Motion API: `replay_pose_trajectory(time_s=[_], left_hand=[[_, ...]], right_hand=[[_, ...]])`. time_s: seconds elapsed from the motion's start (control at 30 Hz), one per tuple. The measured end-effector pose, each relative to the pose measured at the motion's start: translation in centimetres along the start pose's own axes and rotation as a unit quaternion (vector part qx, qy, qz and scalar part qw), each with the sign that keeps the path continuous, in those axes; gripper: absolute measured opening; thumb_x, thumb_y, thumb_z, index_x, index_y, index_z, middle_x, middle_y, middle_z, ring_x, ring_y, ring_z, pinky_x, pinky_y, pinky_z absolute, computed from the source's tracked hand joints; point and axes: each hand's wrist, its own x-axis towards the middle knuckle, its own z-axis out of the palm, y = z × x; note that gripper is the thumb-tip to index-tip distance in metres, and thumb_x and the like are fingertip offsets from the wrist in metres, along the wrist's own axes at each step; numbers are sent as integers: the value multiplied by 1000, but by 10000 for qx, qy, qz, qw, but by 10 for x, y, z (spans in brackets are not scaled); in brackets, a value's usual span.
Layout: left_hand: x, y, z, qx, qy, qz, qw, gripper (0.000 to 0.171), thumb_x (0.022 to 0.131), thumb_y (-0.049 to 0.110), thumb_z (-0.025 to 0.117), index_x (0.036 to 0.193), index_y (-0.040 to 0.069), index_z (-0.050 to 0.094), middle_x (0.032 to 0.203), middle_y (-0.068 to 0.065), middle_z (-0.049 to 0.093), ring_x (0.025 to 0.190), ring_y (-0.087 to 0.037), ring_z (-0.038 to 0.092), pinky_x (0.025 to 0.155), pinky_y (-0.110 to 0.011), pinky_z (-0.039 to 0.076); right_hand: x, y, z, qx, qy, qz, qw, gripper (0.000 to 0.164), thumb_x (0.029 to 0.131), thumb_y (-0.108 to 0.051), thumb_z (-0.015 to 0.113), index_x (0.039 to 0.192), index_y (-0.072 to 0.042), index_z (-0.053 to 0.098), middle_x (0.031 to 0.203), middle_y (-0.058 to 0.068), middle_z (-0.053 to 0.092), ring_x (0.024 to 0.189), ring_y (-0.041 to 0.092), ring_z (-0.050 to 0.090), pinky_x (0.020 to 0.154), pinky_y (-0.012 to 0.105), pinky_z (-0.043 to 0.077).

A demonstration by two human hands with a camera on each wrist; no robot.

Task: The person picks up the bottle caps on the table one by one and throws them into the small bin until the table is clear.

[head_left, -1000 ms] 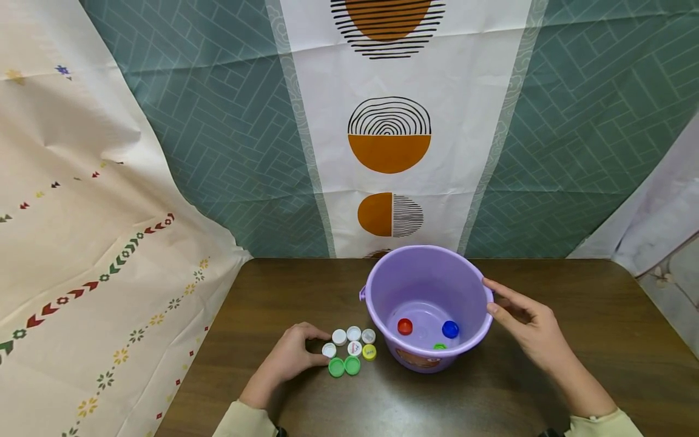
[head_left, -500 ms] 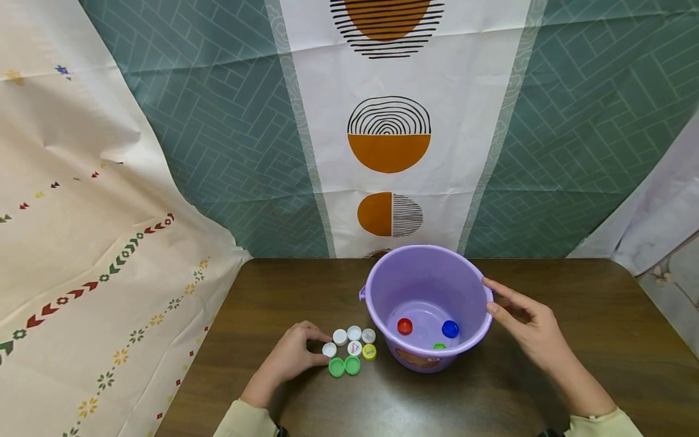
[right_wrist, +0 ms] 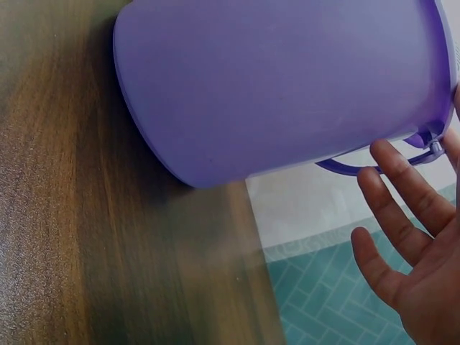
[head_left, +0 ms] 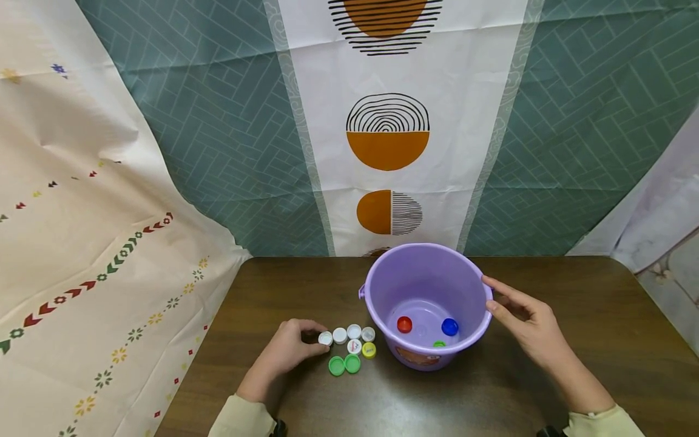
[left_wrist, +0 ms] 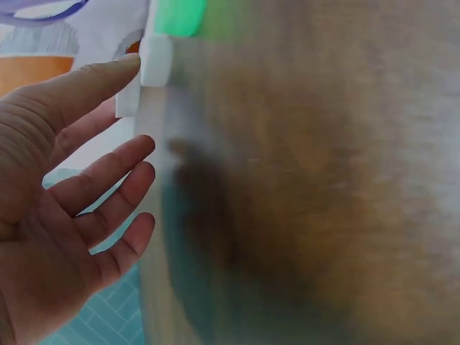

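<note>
"What is in the head view?"

"The left hand (head_left: 292, 347) pinches a white cap (head_left: 325, 338) between thumb and index finger, on the worktop (head_left: 306, 285), at the left end of a row of pale caps (head_left: 354, 332). The right hand (head_left: 530, 331) touches the rim of the purple bucket (head_left: 426, 273), its fingers almost straight. Inside lie a red cap (head_left: 405, 325), a blue cap (head_left: 450, 327) and a green piece (head_left: 439, 344), partly hidden by the near rim."

"And the left wrist view?"

"The thumb covers part of the index finger; the other fingers are loose. White edges show at the tips, but I cannot tell which is the held cap. A green patch (left_wrist: 180, 18) is cut off above."

"The right wrist view?"

"The bucket is cut off at the top. Three fingers spread loosely; the contact at the rim is hard to see."
</note>
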Motion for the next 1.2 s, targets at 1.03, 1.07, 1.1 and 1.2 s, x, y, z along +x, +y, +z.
replay_pose_trajectory(time_s=[1.03, 1.07, 1.1, 1.2], left_hand=[[12, 90, -66, -2100, 2095, 281, 9546, 30, 75, 14, 78, 103, 7, 70, 90, -10, 70, 81, -23, 63, 71, -27, 54], [13, 92, -67, -2116, 2144, 301, 9531, 31, 75, 15, 78, 104, 7, 70, 90, -10, 70, 81, -23, 63, 71, -28, 54], [14, 94, -68, -2130, 2187, 321, 9517, 31, 75, 15, 78, 103, 7, 70, 90, -10, 70, 81, -23, 63, 71, -27, 54], [19, 103, -69, -2208, 2247, 419, 9481, 31, 75, 16, 78, 103, 6, 70, 90, -11, 70, 82, -23, 64, 72, -28, 54]], right_hand=[[-1, -1, 0, -121, 10, 27, 9999, 47, 86, -9, 65, 132, -17, 55, 104, -3, 70, 84, 11, 66, 69, 19, 52], [0, -1, 0, -110, 8, 21, 9999, 47, 86, -9, 65, 132, -17, 55, 104, -3, 70, 84, 11, 66, 69, 19, 52], [0, -1, 0, -103, 8, 19, 9999, 47, 86, -9, 65, 132, -16, 55, 104, -4, 70, 84, 11, 66, 69, 19, 52], [0, -2, 0, -80, 7, 24, 10000, 47, 86, -9, 65, 132, -16, 55, 105, -5, 70, 85, 11, 66, 70, 19, 53]])
